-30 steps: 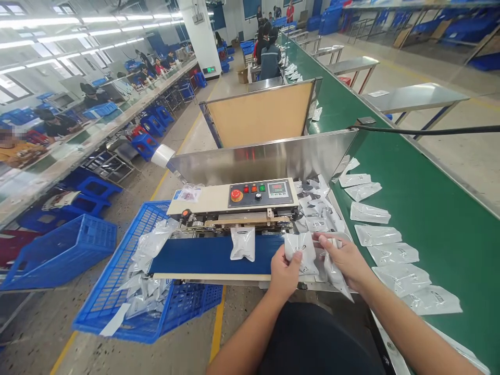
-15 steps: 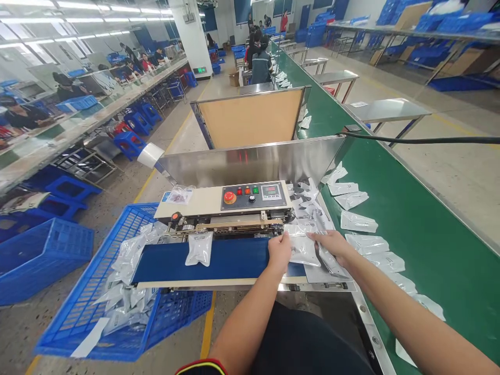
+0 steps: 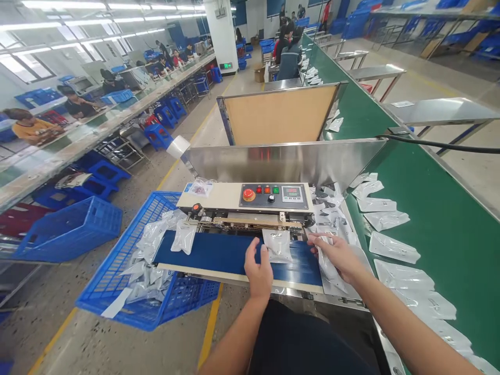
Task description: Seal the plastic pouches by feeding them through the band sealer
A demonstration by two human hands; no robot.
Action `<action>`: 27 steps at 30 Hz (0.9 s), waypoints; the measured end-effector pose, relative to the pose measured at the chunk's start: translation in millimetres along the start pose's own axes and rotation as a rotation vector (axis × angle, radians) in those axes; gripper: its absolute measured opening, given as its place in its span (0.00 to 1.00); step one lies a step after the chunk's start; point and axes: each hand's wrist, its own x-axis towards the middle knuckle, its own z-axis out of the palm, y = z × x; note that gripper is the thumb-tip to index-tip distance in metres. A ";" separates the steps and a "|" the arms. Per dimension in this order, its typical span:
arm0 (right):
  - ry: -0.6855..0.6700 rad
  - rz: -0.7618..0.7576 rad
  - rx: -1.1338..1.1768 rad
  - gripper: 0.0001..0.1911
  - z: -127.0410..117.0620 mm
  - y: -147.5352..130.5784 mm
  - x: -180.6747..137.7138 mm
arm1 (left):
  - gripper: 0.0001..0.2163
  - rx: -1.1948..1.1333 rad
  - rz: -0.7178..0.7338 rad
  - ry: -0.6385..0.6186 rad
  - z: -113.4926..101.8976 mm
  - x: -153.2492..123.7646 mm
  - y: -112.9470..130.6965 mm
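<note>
My left hand [image 3: 259, 271] is held over the front of the blue belt [image 3: 230, 252], thumb and fingers apart. Just beyond it, a plump silvery-white pouch [image 3: 278, 247] has its top edge in the sealing machine [image 3: 246, 197]. A second pouch [image 3: 183, 237] hangs at the belt's left end. On the right, my right hand [image 3: 339, 256] is over a stack of flat pouches [image 3: 330, 271] beside the belt, its fingers loosely spread; whether they touch the top pouch is hard to see.
A blue basket [image 3: 117, 265] filled with pouches stands below the belt's left end. More pouches [image 3: 394, 247] lie in a row along the green conveyor [image 3: 437, 229]. Behind the machine rises a metal panel [image 3: 250, 161]. A black cable [image 3: 441, 143] crosses at the right.
My left hand has let go of the pouch, which is now in the machine and further left. My right hand has also released it. The other pouch has travelled left. The view has turned left.
</note>
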 end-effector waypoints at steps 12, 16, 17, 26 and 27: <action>0.257 -0.365 0.132 0.38 -2.2 43.9 -15.1 | 0.27 -0.181 -0.200 -0.401 70.1 -44.0 -10.2; 0.312 -0.425 -0.126 0.36 -16.0 68.7 -29.7 | 0.23 0.003 -0.060 -0.562 72.0 -43.5 -7.9; 0.358 -0.454 -0.193 0.36 -18.0 72.1 -32.8 | 0.22 0.067 0.001 -0.594 73.4 -43.8 -5.4; 0.554 -0.210 -0.226 0.19 -42.7 62.7 0.4 | 0.22 0.116 -0.184 -0.352 106.2 -24.3 -14.8; 0.561 -0.171 -0.197 0.17 -42.4 59.4 9.1 | 0.22 0.105 -0.216 -0.317 109.5 -18.9 -17.4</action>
